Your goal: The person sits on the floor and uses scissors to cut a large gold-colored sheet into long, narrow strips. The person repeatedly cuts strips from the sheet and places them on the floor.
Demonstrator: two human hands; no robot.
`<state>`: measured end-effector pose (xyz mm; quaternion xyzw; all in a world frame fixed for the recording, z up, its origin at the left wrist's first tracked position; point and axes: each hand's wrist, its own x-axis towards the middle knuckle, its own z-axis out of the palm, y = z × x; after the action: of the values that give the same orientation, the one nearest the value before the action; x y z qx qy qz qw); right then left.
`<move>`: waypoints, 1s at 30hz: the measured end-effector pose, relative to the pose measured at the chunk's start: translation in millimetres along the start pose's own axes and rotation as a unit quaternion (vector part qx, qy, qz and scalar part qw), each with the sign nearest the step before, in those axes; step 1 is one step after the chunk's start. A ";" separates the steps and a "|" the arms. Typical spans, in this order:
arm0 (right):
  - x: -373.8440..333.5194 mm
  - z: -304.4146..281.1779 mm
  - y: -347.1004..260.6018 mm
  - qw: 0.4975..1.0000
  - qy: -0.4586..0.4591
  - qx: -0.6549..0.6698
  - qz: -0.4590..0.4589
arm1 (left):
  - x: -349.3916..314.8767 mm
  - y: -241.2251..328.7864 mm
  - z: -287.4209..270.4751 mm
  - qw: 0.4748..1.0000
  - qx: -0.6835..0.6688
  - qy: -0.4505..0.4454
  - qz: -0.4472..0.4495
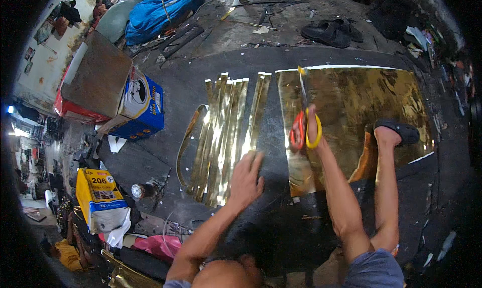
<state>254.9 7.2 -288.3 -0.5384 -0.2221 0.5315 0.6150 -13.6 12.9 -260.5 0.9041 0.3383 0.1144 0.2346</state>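
My right hand (313,128) is closed on scissors (304,103) with red and yellow handles. Their blades point away from me over a shiny gold sheet (364,99), reaching its white far edge near the left end. My left hand (245,180), fingers stretched out, is over the near right side of several cut gold strips (219,137). A single gold strip (260,109) lies a little apart, between that group and the sheet. At the far left of the group, one strip (181,155) curls into a bow.
My foot in a black clog (404,132) rests on the sheet's right part. Dark matting (271,187) covers the floor. On the left stand an open box (143,99), a yellow can (98,187) and a small jar (142,190). Black sandals (326,34) and a blue tarp (163,12) lie beyond.
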 end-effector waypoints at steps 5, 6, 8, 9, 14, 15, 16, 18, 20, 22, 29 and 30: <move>-120.1 -4.0 17.7 0.997 0.034 0.013 0.063 | 65.3 -61.6 45.3 0.974 0.151 -0.114 0.128; -143.0 -9.9 15.2 0.997 -0.004 0.018 0.070 | 64.4 -76.8 35.6 0.967 0.195 -0.115 0.118; -187.4 -27.8 11.6 0.995 0.040 -0.004 0.094 | 68.0 -95.5 24.7 0.971 0.205 -0.118 0.030; -208.5 -34.0 8.7 0.993 0.057 -0.013 0.100 | 66.0 -104.8 16.9 0.969 0.223 -0.110 -0.004; -288.7 -49.3 -1.8 0.986 0.111 -0.003 0.127 | 72.4 -58.1 -2.4 0.987 0.146 -0.061 -0.037; -300.3 -47.2 -4.0 0.985 0.119 -0.008 0.126 | 75.4 -40.1 11.6 0.997 0.044 -0.041 -0.058; -309.2 -44.2 -0.2 0.982 0.144 -0.019 0.118 | 75.3 -28.2 37.3 0.995 -0.056 -0.027 -0.075; -325.4 -31.0 -9.1 0.988 0.119 -0.048 0.091 | 81.5 3.1 101.6 0.964 -0.204 0.004 -0.168; -344.2 -21.1 -2.8 0.981 0.154 -0.009 0.118 | 87.2 26.1 141.8 0.926 -0.232 0.101 -0.279; -358.1 -14.6 6.6 0.980 0.141 0.037 0.132 | 93.6 31.7 162.1 0.890 -0.242 0.174 -0.344; -385.5 29.2 -7.6 0.982 0.134 0.048 0.123 | 125.1 14.5 158.9 0.854 -0.390 0.078 -0.336; -385.1 32.9 -9.4 0.980 0.140 0.047 0.133 | 124.6 18.9 155.4 0.864 -0.400 0.068 -0.297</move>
<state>101.5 -321.2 -154.0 -0.6031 -0.0346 0.5375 0.5883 146.6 29.5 -379.3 0.5796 0.5309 0.2263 0.5753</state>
